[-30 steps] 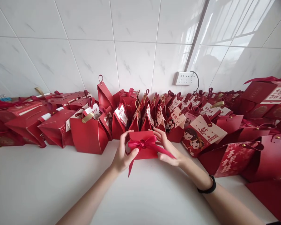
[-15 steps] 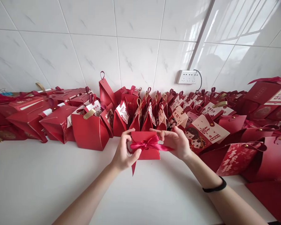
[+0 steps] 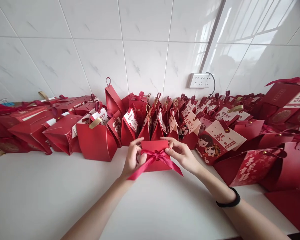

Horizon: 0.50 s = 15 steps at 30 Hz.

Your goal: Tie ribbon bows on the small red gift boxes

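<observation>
A small red gift box [image 3: 155, 144] stands on the white table in front of me, with a shiny crimson ribbon [image 3: 168, 162] tied in a bow across its face. The ribbon's two tails hang down to the left and right. At the box's left side, my left hand [image 3: 133, 158] is closed, its thumb and fingers pinching the bow's left loop. My right hand [image 3: 184, 156] is closed too, thumb and finger on the right loop at the box's right edge. A black band [image 3: 229, 198] circles my right wrist.
Many red gift boxes line the wall, among them a plain red box [image 3: 96, 141] at left and one with cartoon figures [image 3: 216, 143] at right. A red box with white lettering [image 3: 255, 166] stands nearer. On the tiled wall is a power strip [image 3: 200, 81]. The white table [image 3: 165, 206] lies beneath.
My right hand has moved in from open fingers to a pinch on the bow's right loop. The ribbon tails now spread outward to both sides and the bow sits more evenly.
</observation>
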Available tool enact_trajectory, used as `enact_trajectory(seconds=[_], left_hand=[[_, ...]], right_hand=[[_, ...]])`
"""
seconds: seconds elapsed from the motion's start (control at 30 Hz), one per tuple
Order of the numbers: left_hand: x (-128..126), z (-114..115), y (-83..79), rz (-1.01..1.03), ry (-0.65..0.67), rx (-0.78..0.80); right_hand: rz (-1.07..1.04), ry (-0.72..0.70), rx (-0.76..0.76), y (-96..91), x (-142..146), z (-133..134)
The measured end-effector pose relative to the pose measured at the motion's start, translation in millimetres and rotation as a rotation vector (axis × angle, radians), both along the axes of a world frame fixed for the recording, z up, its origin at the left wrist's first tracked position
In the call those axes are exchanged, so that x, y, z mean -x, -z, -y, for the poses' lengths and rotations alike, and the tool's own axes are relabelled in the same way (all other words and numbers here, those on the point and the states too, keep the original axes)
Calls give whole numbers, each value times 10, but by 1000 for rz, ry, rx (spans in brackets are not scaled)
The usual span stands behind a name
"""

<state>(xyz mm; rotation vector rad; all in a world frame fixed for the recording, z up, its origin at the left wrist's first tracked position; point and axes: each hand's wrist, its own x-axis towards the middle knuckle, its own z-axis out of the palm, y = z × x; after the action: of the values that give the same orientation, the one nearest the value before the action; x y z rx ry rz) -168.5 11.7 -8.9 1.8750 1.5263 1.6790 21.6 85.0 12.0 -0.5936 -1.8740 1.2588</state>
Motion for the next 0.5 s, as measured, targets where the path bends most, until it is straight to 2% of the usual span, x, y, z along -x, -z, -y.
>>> enact_trajectory(seconds=[0.13, 0.3, 0.5], left_hand=[[-30, -18, -5, 37, -50, -59], [23, 17, -81, 24, 24, -18], [34, 70, -150, 30, 125, -42]], right_hand=[[6, -10, -10, -17, -22, -22], [22, -5, -10, -55, -47, 5], [-3, -26, -86, -72, -64, 38]])
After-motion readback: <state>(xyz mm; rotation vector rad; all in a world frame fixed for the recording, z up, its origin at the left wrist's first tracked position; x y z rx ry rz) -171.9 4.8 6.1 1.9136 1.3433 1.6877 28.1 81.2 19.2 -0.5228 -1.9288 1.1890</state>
